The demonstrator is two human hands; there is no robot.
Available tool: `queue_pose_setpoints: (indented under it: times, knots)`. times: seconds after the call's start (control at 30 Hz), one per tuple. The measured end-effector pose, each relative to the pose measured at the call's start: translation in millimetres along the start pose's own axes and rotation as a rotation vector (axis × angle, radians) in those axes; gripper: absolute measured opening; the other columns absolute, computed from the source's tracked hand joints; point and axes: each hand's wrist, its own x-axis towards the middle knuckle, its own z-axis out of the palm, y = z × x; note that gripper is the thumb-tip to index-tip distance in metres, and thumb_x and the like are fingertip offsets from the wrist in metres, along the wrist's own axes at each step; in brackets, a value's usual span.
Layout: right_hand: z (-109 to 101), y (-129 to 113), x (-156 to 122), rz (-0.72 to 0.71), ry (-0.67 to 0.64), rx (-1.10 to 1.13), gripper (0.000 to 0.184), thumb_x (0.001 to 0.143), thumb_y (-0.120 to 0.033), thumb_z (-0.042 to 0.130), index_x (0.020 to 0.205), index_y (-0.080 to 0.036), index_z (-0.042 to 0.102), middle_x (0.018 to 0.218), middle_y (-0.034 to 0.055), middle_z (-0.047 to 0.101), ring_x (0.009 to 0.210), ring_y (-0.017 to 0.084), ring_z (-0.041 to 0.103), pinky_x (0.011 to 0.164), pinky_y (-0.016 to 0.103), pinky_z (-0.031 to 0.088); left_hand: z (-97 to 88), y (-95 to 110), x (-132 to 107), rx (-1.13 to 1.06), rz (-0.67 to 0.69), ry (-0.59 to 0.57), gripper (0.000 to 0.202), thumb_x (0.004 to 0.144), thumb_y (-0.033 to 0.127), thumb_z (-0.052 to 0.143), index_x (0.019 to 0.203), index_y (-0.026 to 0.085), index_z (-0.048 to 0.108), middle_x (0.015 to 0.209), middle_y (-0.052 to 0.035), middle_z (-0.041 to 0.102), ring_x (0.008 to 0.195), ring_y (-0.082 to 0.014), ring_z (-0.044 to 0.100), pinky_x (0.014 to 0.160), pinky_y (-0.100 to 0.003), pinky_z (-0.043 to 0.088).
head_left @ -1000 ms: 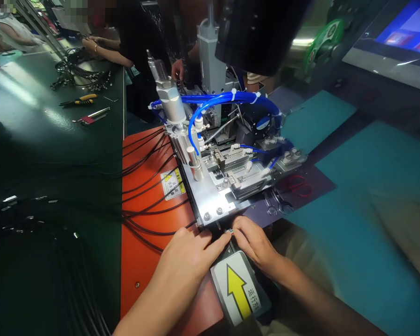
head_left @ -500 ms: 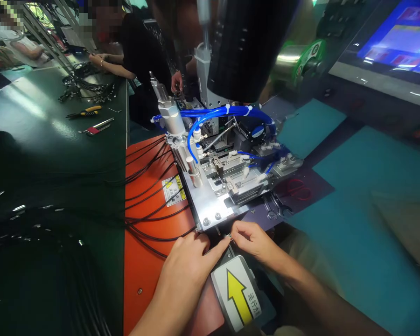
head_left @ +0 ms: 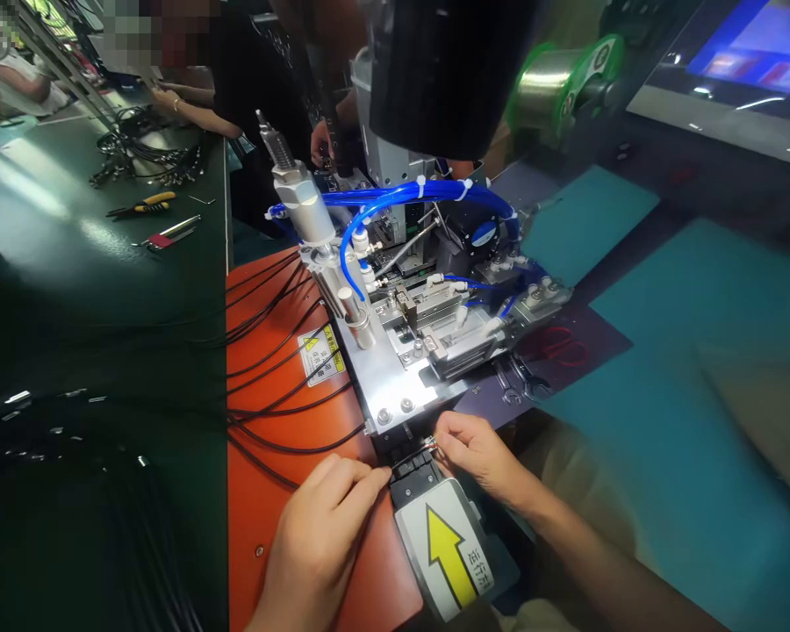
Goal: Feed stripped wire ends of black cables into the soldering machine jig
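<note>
A thin black cable (head_left: 406,459) spans the gap between my two hands, over a small black fixture (head_left: 416,483). My left hand (head_left: 322,518) pinches it at the left, above the orange plate. At the right, my right hand (head_left: 470,452) is closed on the cable's end, where small coloured wires and a bit of metal (head_left: 431,442) show at the fingertips. Just beyond my hands stands a machine with a bright metal plate (head_left: 395,395). A white cover with a yellow arrow (head_left: 444,553) lies below the fixture.
Several black cables cross the orange plate (head_left: 256,500) on the left. Wrenches (head_left: 523,386) and red scissors (head_left: 559,347) lie right of the machine. Pliers (head_left: 141,205) rest on the dark green table (head_left: 46,263). A wire spool (head_left: 559,88) and co-workers are farther back.
My left hand has drawn back to the left from the right fingertips, uncovering the cable and the black fixture. My right hand stays nearly in place. The whole view has shifted slightly.
</note>
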Motion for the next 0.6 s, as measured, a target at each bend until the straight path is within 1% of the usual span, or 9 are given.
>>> queue_pose_setpoints:
  times: [0.07,0.17,0.3,0.4,0.5,0.53,0.6]
  knots:
    - [-2.2,-4.6,0.2,0.003,0.012,-0.036,0.019,0.075,-0.03,0.042,0.058,-0.019,0.04,0.05,-0.0044,0.042,0.047,0.01,0.04,0.047,0.022,0.032,-0.6,1.4,0.2,0.072,0.032,0.019,0.025,0.091,0.012,0.034,0.1,0.012,0.058,0.077,-0.0059,0.055,0.068,-0.0159,0.048,0.057,-0.026,0.038]
    - [-5.3,-14.9,1.3,0.012,0.034,-0.105,0.014,0.069,-0.022,0.043,0.055,-0.018,0.042,0.053,-0.0038,0.041,0.052,0.011,0.038,0.05,0.023,0.029,-1.9,3.2,1.8,0.181,0.065,0.033,0.026,0.09,0.009,0.033,0.095,0.011,0.059,0.073,-0.0057,0.053,0.066,-0.0165,0.046,0.058,-0.028,0.036]
    - [-4.7,-22.9,2.7,0.043,0.044,-0.134,0.014,0.065,-0.019,0.043,0.051,-0.018,0.04,0.051,-0.004,0.039,0.052,0.011,0.036,0.05,0.023,0.026,-3.2,4.5,4.8,0.192,0.057,0.006,0.026,0.091,0.009,0.032,0.092,0.011,0.059,0.073,-0.0056,0.052,0.066,-0.0162,0.045,0.059,-0.029,0.035]
    - [-3.1,-22.2,2.4,0.074,0.037,-0.091,0.02,0.07,-0.022,0.041,0.05,-0.018,0.039,0.049,-0.0034,0.04,0.048,0.011,0.037,0.046,0.022,0.027,-4.1,5.1,6.9,0.205,0.067,0.001,0.029,0.093,0.012,0.03,0.09,0.012,0.058,0.071,-0.0051,0.052,0.064,-0.016,0.045,0.057,-0.028,0.034]
    - [-5.7,-20.2,-1.4,0.092,0.042,-0.029,0.025,0.078,-0.028,0.037,0.056,-0.018,0.044,0.049,-0.0026,0.044,0.044,0.01,0.038,0.042,0.021,0.029,-4.8,5.5,7.7,0.221,0.071,-0.005,0.031,0.093,0.013,0.028,0.088,0.013,0.059,0.07,-0.0047,0.052,0.064,-0.0161,0.046,0.056,-0.028,0.035]
    - [-8.0,-20.2,-4.0,0.091,0.055,-0.016,0.025,0.08,-0.029,0.036,0.06,-0.018,0.045,0.05,-0.003,0.045,0.043,0.01,0.038,0.041,0.021,0.029,-4.8,5.6,7.4,0.228,0.064,-0.012,0.032,0.093,0.014,0.028,0.087,0.013,0.059,0.07,-0.0047,0.053,0.064,-0.0161,0.046,0.056,-0.028,0.036]
    - [-14.2,-22.6,-11.8,0.074,0.126,0.002,0.022,0.082,-0.032,0.037,0.067,-0.019,0.046,0.051,-0.0048,0.043,0.041,0.009,0.037,0.04,0.02,0.028,-4.1,5.4,5.8,0.303,0.012,0.007,0.032,0.092,0.015,0.029,0.089,0.015,0.061,0.074,-0.0057,0.055,0.068,-0.0172,0.048,0.059,-0.029,0.039]
